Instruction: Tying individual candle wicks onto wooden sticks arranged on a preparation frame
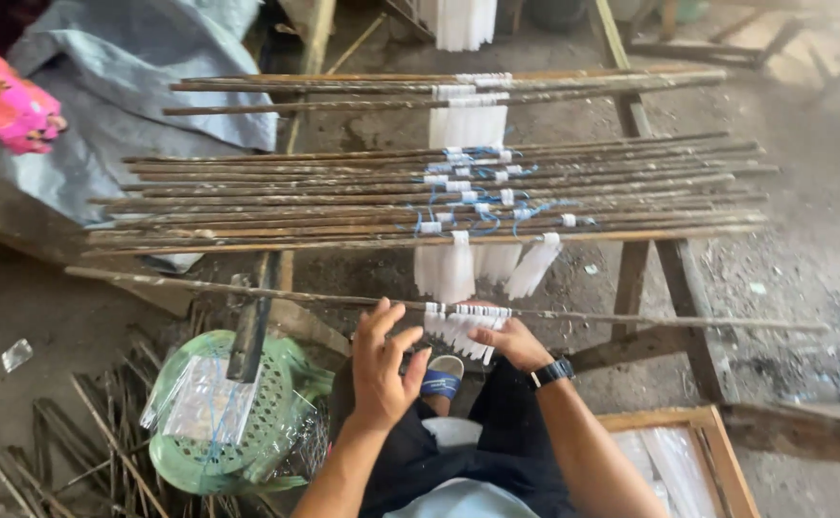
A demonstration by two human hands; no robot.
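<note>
Just ahead of the hands, a long thin bamboo stick lies crosswise over the wooden frame, carrying a small cluster of white translucent strips hung side by side. The right hand, a black watch on its wrist, is closed on the lower ends of these strips, fingers pinching them from beneath. The left hand hovers beside it, fingers spread wide and holding nothing, just short of the stick. Beyond the hands, a rack of many similar bamboo sticks lies in rows, several with white strips tied on with blue string. To the left of the left hand sits a green plastic basket with clear plastic wrapping in it; loose sticks lie on the floor beside it. The step in hand appears to be arranging strips along the near stick; judging from this, the next move calls for the free left hand to steady the stick or the strips.
</note>
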